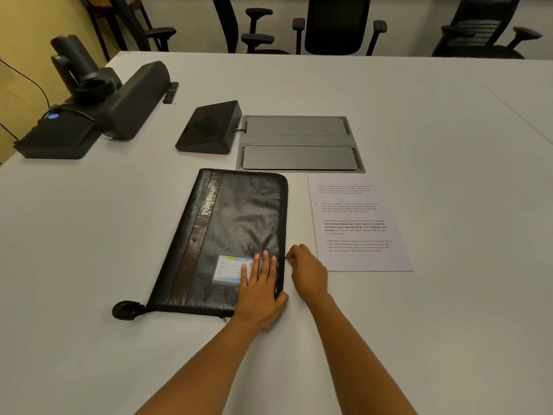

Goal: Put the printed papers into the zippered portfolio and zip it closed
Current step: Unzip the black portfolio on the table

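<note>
A black leather zippered portfolio lies flat and closed on the white table, with a brown stripe and a label window on its cover. My left hand presses flat on its near right corner, fingers straight over the label. My right hand pinches the small metal zipper pull at the portfolio's right edge. The printed papers lie flat on the table just right of the portfolio, apart from both hands.
A grey cable hatch is set into the table behind the portfolio, with a black wedge-shaped device at its left. A camera and speaker bar stand at the far left. Office chairs line the far edge.
</note>
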`<state>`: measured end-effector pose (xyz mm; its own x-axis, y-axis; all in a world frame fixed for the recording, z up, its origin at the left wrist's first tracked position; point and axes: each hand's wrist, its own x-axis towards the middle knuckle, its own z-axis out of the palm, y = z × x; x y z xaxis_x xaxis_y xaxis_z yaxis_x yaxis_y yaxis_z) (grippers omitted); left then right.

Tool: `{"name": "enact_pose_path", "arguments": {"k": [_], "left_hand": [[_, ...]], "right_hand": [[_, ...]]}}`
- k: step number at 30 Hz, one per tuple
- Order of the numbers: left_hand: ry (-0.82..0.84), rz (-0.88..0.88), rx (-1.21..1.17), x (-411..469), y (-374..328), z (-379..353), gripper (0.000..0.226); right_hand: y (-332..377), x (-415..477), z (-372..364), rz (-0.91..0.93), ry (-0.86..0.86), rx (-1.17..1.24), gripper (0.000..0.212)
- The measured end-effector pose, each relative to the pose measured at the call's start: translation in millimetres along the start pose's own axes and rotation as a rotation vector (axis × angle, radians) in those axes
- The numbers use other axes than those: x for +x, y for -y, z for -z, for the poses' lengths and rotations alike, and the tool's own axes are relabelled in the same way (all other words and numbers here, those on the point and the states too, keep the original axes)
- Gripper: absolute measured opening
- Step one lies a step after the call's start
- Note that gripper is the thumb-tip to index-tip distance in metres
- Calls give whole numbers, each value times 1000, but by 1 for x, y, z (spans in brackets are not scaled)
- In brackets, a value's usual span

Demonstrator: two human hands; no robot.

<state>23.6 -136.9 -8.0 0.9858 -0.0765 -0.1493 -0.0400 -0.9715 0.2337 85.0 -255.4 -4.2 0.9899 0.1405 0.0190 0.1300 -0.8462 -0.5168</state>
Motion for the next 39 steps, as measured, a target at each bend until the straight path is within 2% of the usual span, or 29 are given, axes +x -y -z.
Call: {"name": "enact_pose_path", "arguments": {"k": [9,13,17,20,22,25,29,32,35,39], "left_hand": [[19,28,1,-1,-4,-2,83],[62,39,-15,0,-6,0,88],[111,54,-37,1,-9,6,73],[66,44,-7,-6,-12,6,61],[28,12,28,-14,-13,4,62],[5,-82,-5,-28,-3,-5,80],[-86,-158,99,-42,27,-11,69],[-33,-136,109,-46,33,-6,60],[14,-114,7,-45,25,0,54],[25,-110,14,-40,12,1,60]], "right_hand": [[1,-27,1,-3,41,45,14],[-2,-52,-3,-12,46,100,13],[-3,-63,-3,-66,50,185,11],[-1,-64,-1,-144,56,277,14],[-1,-64,-1,-163,60,306,15],[-2,-61,1,-145,76,285,16],[-3,-59,4,-87,84,182,21],[-3,-62,3,-74,56,183,21],[-2,-71,1,-61,26,211,18],[-10,-98,-4,-18,23,213,17]]}}
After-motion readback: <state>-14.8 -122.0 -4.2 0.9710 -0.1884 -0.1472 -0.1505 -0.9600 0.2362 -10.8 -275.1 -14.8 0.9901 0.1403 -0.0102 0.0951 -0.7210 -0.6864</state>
